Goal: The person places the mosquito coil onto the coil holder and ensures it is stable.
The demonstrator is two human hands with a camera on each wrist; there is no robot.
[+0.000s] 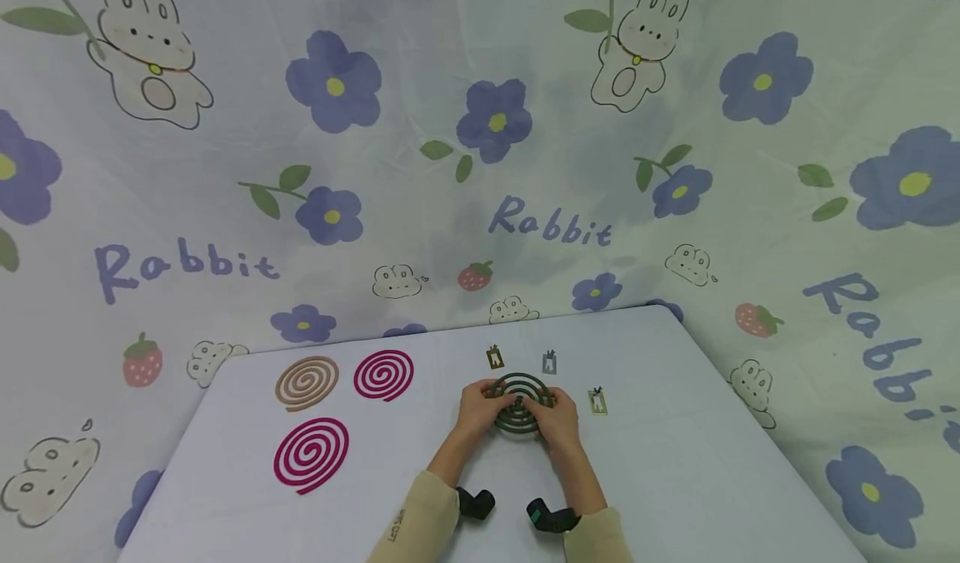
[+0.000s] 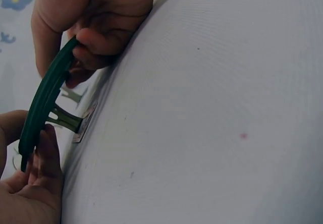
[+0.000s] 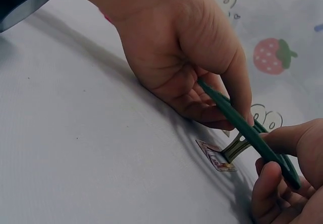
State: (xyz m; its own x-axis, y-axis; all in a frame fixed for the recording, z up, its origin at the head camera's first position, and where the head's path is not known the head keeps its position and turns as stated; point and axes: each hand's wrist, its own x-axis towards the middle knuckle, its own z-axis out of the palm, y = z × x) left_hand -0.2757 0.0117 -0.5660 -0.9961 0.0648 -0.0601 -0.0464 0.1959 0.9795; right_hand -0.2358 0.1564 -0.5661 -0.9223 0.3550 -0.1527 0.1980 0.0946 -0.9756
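Observation:
A dark green mosquito coil (image 1: 517, 417) is held by both hands near the middle of the white table. My left hand (image 1: 478, 409) grips its left side and my right hand (image 1: 558, 420) its right side, with the thumbs over the rings near the centre. Seen edge-on in the left wrist view, the green coil (image 2: 43, 98) is tilted above the table. Under it stands a small metal coil stand (image 2: 65, 118), its prong rising to the coil's underside. The right wrist view shows the stand's flat base (image 3: 214, 156) on the table. Whether prong and coil are joined cannot be told.
Left on the table lie a tan coil (image 1: 307, 383), a magenta coil (image 1: 384, 375) and another magenta coil (image 1: 311, 455). Behind the hands lie a gold stand (image 1: 494, 357) and a silver stand (image 1: 550, 363); a pale gold stand (image 1: 597, 401) is to the right. A patterned curtain (image 1: 420, 171) surrounds the table.

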